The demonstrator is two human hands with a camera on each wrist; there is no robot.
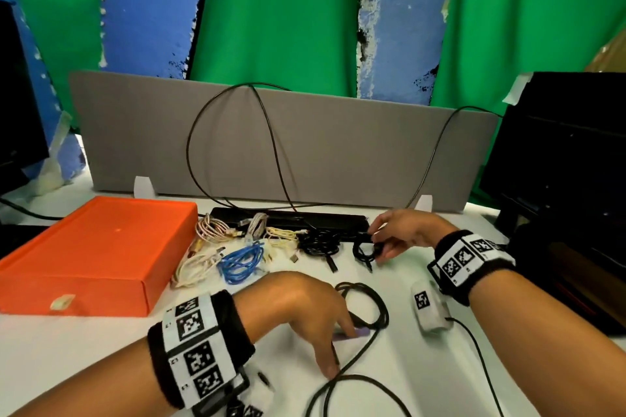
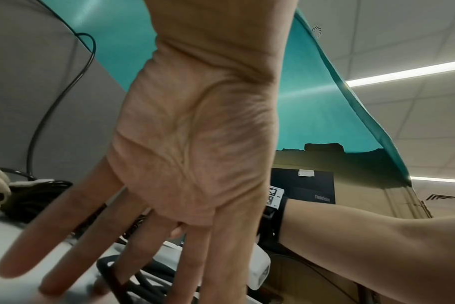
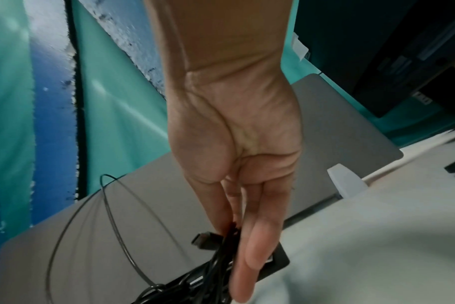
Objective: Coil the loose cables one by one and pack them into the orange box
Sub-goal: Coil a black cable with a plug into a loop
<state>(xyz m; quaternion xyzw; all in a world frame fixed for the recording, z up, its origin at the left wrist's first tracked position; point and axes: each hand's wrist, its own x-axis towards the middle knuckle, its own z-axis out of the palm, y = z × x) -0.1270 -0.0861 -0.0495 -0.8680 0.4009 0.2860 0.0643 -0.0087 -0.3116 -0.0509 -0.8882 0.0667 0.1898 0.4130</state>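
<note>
The orange box [image 1: 91, 254] lies flat at the left of the white table, its top face shut. Beside it sits a pile of coiled cables: beige [image 1: 216, 228], white [image 1: 196, 269], blue [image 1: 242, 261] and black [image 1: 318, 242]. My left hand [image 1: 335, 342] lies spread, its straight fingers [image 2: 112, 257] pressing a loose black cable [image 1: 369, 308] and a small purple piece onto the table. My right hand [image 1: 379, 245] is farther back and pinches a small black cable coil [image 1: 364, 252] between thumb and fingers [image 3: 252, 246]; the coil's plug [image 3: 203, 240] sticks out beside them.
A grey partition [image 1: 338, 152] stands behind the pile, with thin black wires draped over it. A long black bar [image 1: 288, 215] lies at its foot. A white tagged device [image 1: 430, 308] with a lead sits near my right wrist. Dark boxes [image 1: 569, 162] crowd the right edge.
</note>
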